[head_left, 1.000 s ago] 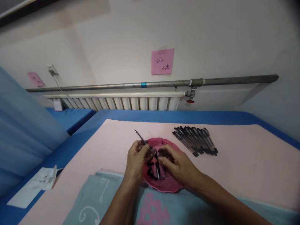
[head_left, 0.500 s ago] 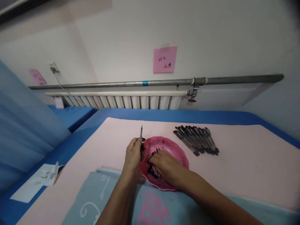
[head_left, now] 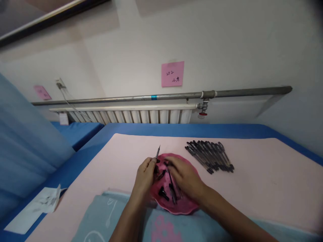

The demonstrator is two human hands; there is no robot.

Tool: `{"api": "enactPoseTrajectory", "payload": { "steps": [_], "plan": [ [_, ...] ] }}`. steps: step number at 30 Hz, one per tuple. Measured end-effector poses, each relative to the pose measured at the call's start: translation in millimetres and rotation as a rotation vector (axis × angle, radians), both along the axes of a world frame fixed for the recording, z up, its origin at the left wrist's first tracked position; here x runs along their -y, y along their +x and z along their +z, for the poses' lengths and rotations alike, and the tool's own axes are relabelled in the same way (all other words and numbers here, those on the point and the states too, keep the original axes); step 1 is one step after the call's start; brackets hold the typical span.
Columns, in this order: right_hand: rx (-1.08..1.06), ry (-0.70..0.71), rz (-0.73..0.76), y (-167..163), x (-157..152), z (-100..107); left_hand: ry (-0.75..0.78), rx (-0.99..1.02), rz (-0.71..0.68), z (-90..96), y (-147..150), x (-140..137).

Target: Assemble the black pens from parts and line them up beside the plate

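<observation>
A pink plate point(head_left: 186, 209) with a wavy rim holds several loose black and clear pen parts point(head_left: 173, 194). At its left edge, my left hand point(head_left: 144, 176) is closed around a slim pen part point(head_left: 157, 152) with its pointed tip upward. More dark pieces show under those fingers, partly hidden. Over the plate's right side is my right hand point(head_left: 185, 176), its fingers curled and a little blurred. A small dark piece lies at its fingertips; what it grips I cannot make out. A short black piece point(head_left: 163, 194) rests at the plate's lower left.
Assembled black pens point(head_left: 209, 156) lie in a slanted row right of the plate. A blue-green cloth point(head_left: 113, 208) with pink pattern is at the front. White paper point(head_left: 32, 208) lies at left by a blue curtain point(head_left: 25, 144). Behind the bed run a radiator point(head_left: 141, 116) and pipe.
My right hand has risen from the middle of the plate toward its far side, uncovering pen parts. The pen part in my left hand now leans right. The camera view has tilted up slightly.
</observation>
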State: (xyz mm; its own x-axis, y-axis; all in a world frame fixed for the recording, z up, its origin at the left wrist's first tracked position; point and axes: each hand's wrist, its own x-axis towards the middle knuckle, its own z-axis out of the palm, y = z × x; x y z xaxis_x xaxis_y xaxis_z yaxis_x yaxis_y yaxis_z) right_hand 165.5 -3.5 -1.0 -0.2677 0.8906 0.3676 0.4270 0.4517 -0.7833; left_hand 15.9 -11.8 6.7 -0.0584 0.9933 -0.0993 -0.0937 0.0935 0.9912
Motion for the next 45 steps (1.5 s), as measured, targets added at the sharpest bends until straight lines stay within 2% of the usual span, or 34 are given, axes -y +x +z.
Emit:
{"api": "enactPoseTrajectory", "payload": {
  "steps": [2, 4, 6, 8, 13, 25, 34, 39, 45],
  "plan": [
    [-0.295, -0.137, -0.126, 9, -7, 10, -0.006, -0.022, -0.039, 1.2, 1, 2],
    [-0.538, -0.25, -0.19, 17, -12, 16, -0.025, -0.032, -0.089, 1.4, 4, 4],
    [-0.705, -0.298, -0.205, 20, -15, 18, -0.057, -0.04, -0.141, 0.7, 8, 6],
    [-0.774, -0.29, -0.198, 20, -15, 18, -0.072, -0.031, -0.186, -1.0, 12, 8],
    [-0.716, -0.275, -0.182, 14, -9, 19, -0.048, 0.031, -0.199, -4.6, 18, 11],
    [-0.705, -0.307, -0.171, 11, -7, 17, -0.107, 0.061, -0.204, 0.3, 20, 12],
    [-0.8, -0.442, -0.063, 15, -9, 11, -0.22, 0.213, -0.278, 9.5, 21, 15],
    [-0.852, -0.632, 0.084, 14, -9, 5, -0.218, 0.238, -0.287, 7.4, 20, 16],
    [-0.952, -0.744, 0.055, 5, -1, 5, -0.226, 0.265, -0.254, 6.3, 21, 15]
  ]
}}
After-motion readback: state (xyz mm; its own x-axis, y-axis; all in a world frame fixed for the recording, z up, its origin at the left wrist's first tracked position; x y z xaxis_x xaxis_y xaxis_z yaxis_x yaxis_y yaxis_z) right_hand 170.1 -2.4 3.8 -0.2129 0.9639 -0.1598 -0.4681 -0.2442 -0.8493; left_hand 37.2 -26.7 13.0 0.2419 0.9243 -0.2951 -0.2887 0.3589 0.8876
